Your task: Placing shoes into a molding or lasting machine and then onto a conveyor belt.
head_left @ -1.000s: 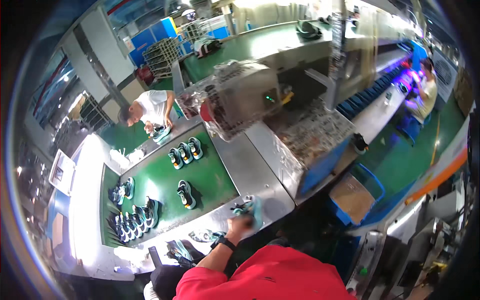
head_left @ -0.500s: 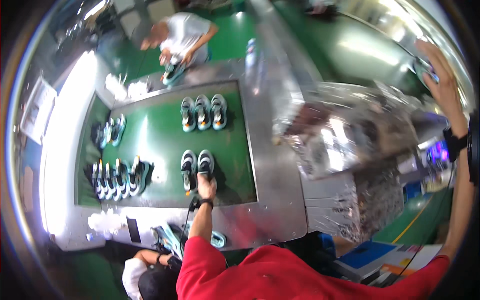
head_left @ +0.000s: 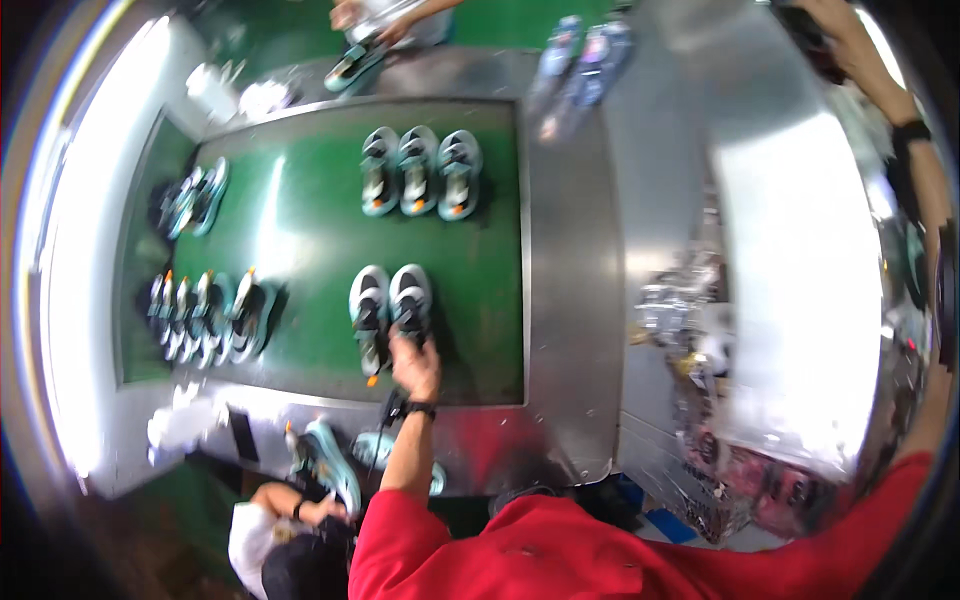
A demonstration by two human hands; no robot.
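Note:
On the green surface, my left hand grips the heel end of a grey, black and white sneaker. A matching sneaker lies close at its left side, with an orange tag at its heel. My right hand is stretched out far to the upper right, beside a dark object that I cannot make out. Its fingers are smeared and partly cut off by the picture's rim. Three more sneakers stand in a row farther up the green surface.
Several sneakers line the left side of the green surface, framed in metal. Co-workers handle shoes at the far edge and lower left. Plastic bottles stand far right. Shiny wrapped packages lie at the right.
The view has shifted to the right and down. My right hand, spread before, now appears higher up, beside the dark object. My left hand stays on the same sneaker.

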